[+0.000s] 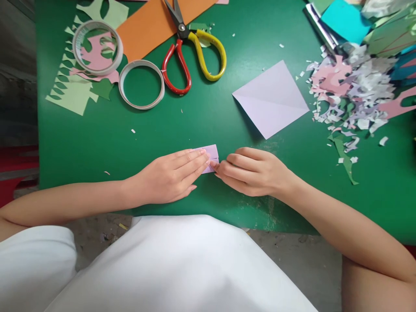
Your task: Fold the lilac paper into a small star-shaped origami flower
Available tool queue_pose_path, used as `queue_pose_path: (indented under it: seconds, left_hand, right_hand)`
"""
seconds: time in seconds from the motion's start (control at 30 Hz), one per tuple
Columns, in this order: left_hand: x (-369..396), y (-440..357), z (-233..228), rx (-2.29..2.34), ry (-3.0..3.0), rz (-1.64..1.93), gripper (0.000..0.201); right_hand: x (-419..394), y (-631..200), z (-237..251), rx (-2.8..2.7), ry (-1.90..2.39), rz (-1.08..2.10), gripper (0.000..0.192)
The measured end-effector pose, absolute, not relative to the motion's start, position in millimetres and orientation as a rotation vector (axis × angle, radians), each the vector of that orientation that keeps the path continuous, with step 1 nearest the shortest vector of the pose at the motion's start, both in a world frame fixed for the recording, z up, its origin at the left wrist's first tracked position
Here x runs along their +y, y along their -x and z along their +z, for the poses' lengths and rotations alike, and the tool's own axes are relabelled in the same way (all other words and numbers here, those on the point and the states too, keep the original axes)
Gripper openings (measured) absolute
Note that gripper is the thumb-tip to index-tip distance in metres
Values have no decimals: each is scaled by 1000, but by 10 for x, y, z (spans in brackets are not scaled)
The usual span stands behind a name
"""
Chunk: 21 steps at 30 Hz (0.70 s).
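Smooth green covers the table (198, 123), with a grey, littered floor (292, 255) below its near edge. Toward the far side lie metal-bladed scissors with one red and one yellow handle (182, 29), two white tape rings (160, 80) and an orange paper sheet (146, 32); shredded paper scraps (360, 93) heap up at right. A small folded lilac paper piece (212, 151) lies near the table's front, under the left hand (167, 177), whose fingers stretch out straight and close together over its left part. At its right end, the right hand (256, 171) has curled fingers, thumb tip touching the paper; whether they pinch it, I cannot tell. What shows is flat and straight-edged, with a thin dark line entering from the right edge.
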<state>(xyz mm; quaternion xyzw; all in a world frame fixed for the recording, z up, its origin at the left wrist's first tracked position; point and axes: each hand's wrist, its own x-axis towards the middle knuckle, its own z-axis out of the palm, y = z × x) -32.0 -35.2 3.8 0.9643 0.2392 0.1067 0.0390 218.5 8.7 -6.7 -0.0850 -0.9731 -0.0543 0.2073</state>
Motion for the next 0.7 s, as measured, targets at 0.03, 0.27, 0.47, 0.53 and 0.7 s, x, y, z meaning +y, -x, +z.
queue_pose_path:
  seconds: [0.03, 0.27, 0.47, 0.53, 0.7]
  left_hand:
    - [-351, 321, 38, 732, -2956, 321, 44]
    - [-342, 331, 38, 721, -2948, 320, 44]
    - [-336, 343, 23, 724, -2918, 332, 45]
    - [-335, 343, 10, 736, -2901, 344, 48]
    - [-323, 316, 3, 732, -2901, 334, 52]
  right_hand:
    - [85, -2180, -54, -2705, 231, -147, 8]
    - [86, -2187, -39, -2641, 221, -132, 18]
    - [92, -2262, -123, -2610, 197, -198, 24]
    - [90, -2269, -133, -2598, 189, -218, 24]
    - [78, -2267, -129, -2572, 192, -225, 26]
